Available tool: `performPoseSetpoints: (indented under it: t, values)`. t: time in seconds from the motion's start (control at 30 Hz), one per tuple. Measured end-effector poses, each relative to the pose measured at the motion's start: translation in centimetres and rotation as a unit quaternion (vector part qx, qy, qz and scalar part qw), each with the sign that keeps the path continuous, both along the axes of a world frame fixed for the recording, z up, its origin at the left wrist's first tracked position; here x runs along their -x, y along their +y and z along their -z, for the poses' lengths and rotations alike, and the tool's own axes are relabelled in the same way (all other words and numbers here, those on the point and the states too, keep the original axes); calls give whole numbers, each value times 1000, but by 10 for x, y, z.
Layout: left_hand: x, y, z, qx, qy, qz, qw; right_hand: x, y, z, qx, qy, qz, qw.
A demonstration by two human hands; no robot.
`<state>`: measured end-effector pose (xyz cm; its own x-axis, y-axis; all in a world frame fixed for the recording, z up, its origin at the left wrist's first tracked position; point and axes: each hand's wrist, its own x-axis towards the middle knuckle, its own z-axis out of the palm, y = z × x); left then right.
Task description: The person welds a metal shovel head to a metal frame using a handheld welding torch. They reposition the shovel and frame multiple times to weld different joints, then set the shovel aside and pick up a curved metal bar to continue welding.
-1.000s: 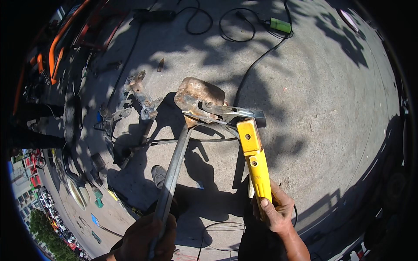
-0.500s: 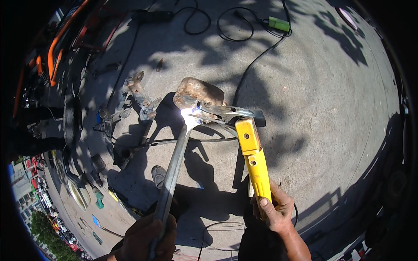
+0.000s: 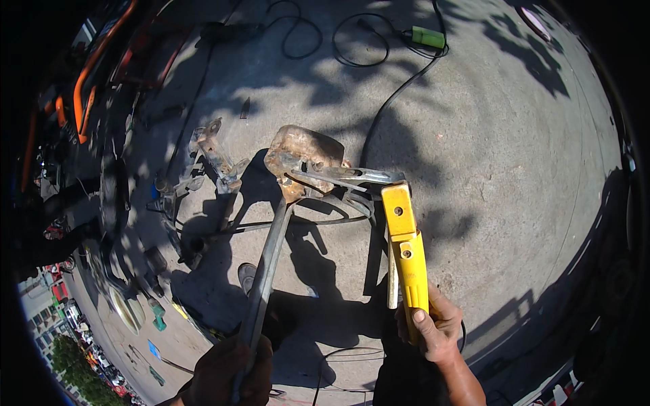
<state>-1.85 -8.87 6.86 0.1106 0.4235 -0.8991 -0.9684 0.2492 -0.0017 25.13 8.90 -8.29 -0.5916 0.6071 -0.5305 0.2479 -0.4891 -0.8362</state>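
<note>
My left hand (image 3: 227, 371) is wrapped round the lower end of a long grey metal tube (image 3: 269, 260). The tube's far end meets a rusty metal plate (image 3: 308, 145) with a brownish, uneven joint (image 3: 293, 189). My right hand (image 3: 441, 328) grips a yellow-handled welding electrode holder (image 3: 405, 250), thumb along its side. A thin welding rod (image 3: 325, 178) runs leftward from the holder's metal jaws and overlaps the rusty plate near the joint. Whether the rod tip touches the metal, I cannot tell.
Rusty metal brackets (image 3: 215, 152) stand left of the plate. Black cable (image 3: 399, 91) crosses the concrete from a green connector (image 3: 428, 36). A brown bottle-shaped thing (image 3: 245, 108) lies beyond. A green power tool (image 3: 158, 314) lies at lower left, orange tubing (image 3: 84, 74) at far left.
The bright white welding arc at the joint has gone out, so the joint now shows. My right hand and the electrode holder have shifted slightly right. My left hand is nearly still.
</note>
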Motion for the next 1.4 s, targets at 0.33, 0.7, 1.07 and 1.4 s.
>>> performPoseSetpoints:
  t: [0.33, 0.7, 1.07, 1.4]
  values:
    - [0, -1, 1, 0, 9, 9, 1000, 4, -1, 0, -42, 3, -26, 999]
    - [-1, 0, 0, -5, 12, 21, 1000, 9, 1, -3, -28, 8, -34, 999]
    - [-2, -1, 2, -21, 13, 5, 1000, 10, 2, -5, -21, 6, -31, 999]
    - [-2, -1, 0, 6, 10, -2, 1000, 4, 1, -2, -23, 23, -11, 999]
